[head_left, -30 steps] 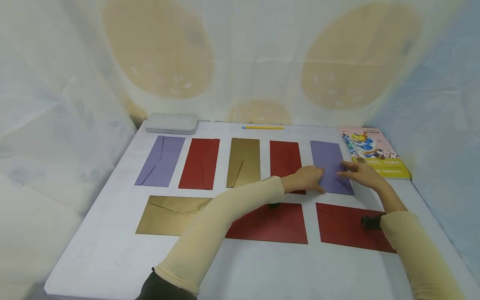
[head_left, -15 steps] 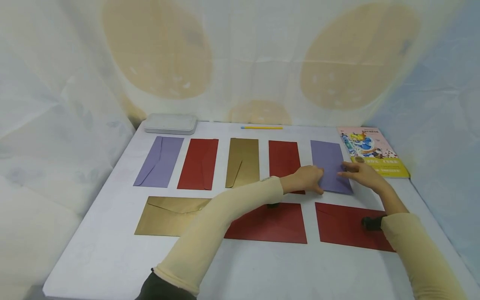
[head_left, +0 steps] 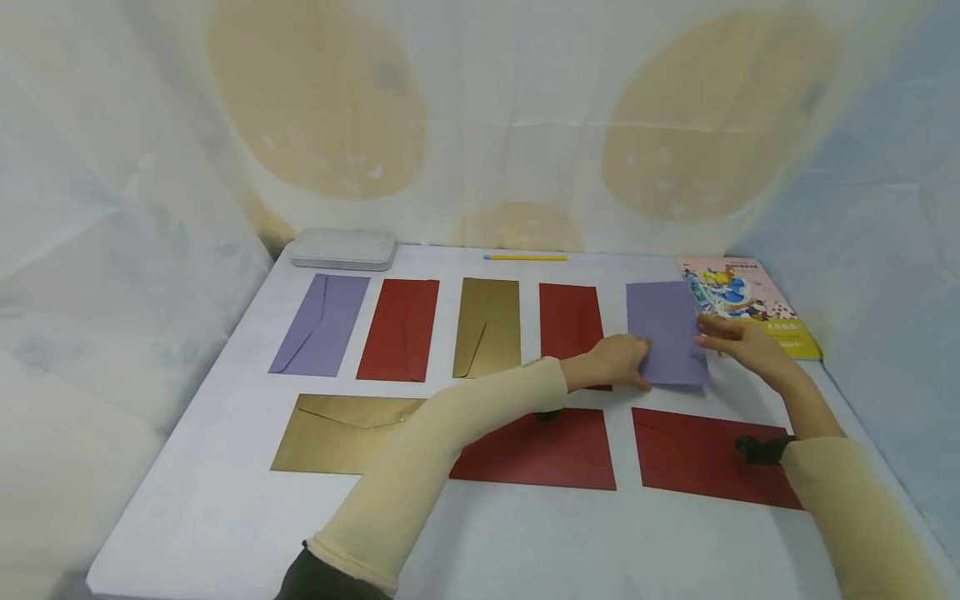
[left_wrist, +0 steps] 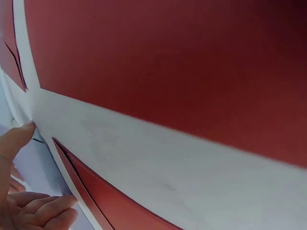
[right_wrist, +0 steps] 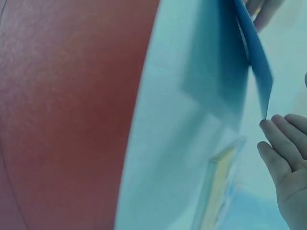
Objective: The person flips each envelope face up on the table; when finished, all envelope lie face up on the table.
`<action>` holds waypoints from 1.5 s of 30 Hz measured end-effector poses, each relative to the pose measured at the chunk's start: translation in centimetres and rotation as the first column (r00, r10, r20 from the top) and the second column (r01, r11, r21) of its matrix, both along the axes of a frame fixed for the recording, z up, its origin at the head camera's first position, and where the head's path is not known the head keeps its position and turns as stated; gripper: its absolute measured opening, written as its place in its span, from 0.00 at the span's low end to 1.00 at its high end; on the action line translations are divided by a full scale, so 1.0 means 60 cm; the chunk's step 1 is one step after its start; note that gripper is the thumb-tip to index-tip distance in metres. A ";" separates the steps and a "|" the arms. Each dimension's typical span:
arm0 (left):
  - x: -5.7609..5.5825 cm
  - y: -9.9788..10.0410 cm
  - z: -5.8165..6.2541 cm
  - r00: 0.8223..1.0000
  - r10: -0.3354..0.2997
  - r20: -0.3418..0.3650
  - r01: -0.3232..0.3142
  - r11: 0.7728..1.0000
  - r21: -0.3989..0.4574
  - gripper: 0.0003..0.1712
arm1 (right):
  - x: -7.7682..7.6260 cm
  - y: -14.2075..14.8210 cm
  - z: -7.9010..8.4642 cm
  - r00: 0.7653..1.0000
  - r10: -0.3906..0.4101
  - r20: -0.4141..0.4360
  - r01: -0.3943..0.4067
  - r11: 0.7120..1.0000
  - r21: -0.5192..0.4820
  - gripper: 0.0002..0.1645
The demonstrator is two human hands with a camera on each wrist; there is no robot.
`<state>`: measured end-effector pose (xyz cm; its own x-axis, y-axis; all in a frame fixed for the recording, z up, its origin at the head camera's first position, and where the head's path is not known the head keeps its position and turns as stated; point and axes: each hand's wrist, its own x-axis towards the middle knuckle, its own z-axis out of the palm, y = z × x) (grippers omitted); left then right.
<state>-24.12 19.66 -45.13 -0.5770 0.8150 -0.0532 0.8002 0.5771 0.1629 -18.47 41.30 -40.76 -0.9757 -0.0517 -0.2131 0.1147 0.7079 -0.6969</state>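
Note:
A purple envelope [head_left: 667, 333] stands at the right end of the back row, raised off the table with its shadow below. At its left edge my left hand [head_left: 615, 358] holds it, thumb toward the near corner. In the left wrist view the thumb and fingers of that hand [left_wrist: 38, 211] are spread along the edge. My right hand [head_left: 753, 346] is at the envelope's right edge. The right wrist view shows its fingers [right_wrist: 283, 136] straight, tips right at a corner of the lifted envelope [right_wrist: 261, 72].
Left of it lie a red [head_left: 570, 321], a gold [head_left: 486, 333], another red [head_left: 397, 329] and another purple envelope [head_left: 321, 325]. A gold envelope [head_left: 330, 433] and two red ones form the near row. Behind are a pencil [head_left: 525, 257], a grey case [head_left: 343, 249] and a book [head_left: 735, 287].
The purple envelope's right side has risen and shifted right. My right hand has moved slightly right and up, while my left hand stays at the left edge.

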 end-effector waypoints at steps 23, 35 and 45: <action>0.016 -0.001 0.005 0.992 -0.027 0.120 0.008 0.988 0.152 0.52 | 0.013 -0.034 0.046 0.979 0.032 -0.202 -0.027 0.999 0.030 0.40; 0.014 -0.031 0.035 0.975 -0.067 0.213 -0.024 0.916 0.400 0.64 | -0.002 -0.070 0.045 0.974 0.068 -0.216 -0.092 0.991 -0.099 0.34; 0.008 -0.065 0.051 0.986 -0.065 0.153 -0.013 0.889 0.458 0.60 | -0.014 -0.081 0.016 0.980 0.030 -0.196 -0.072 0.975 -0.211 0.34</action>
